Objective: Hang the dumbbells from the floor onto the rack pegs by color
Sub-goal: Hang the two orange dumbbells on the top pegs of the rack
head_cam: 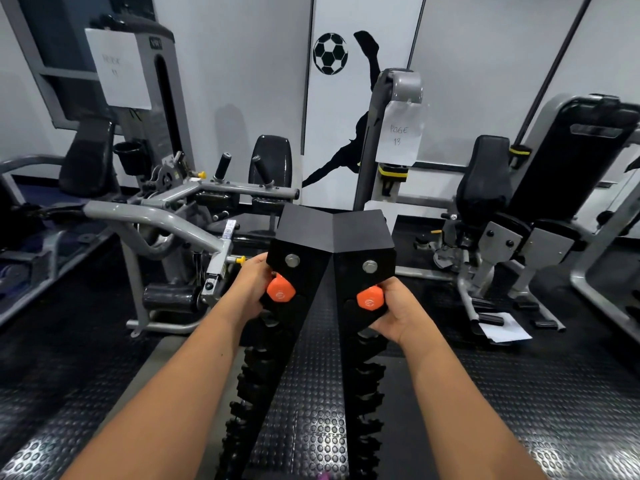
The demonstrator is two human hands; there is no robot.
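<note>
A black A-frame dumbbell rack (330, 237) stands right in front of me, with rows of black pegs (256, 372) running down both of its sides. My left hand (252, 289) grips an orange dumbbell (280, 293) at the top left pegs. My right hand (394, 315) grips a second orange dumbbell (370, 299) at the top right pegs. Only the hexagonal near end of each dumbbell shows; the handles are hidden by my fingers and the rack. Whether the dumbbells rest on the pegs I cannot tell.
Grey weight machines stand to the left (152, 216) and right (519, 216) behind the rack. The floor is black studded rubber matting (519, 393). A sheet of white paper (504, 329) lies on the floor at the right. A white wall with a footballer silhouette is behind.
</note>
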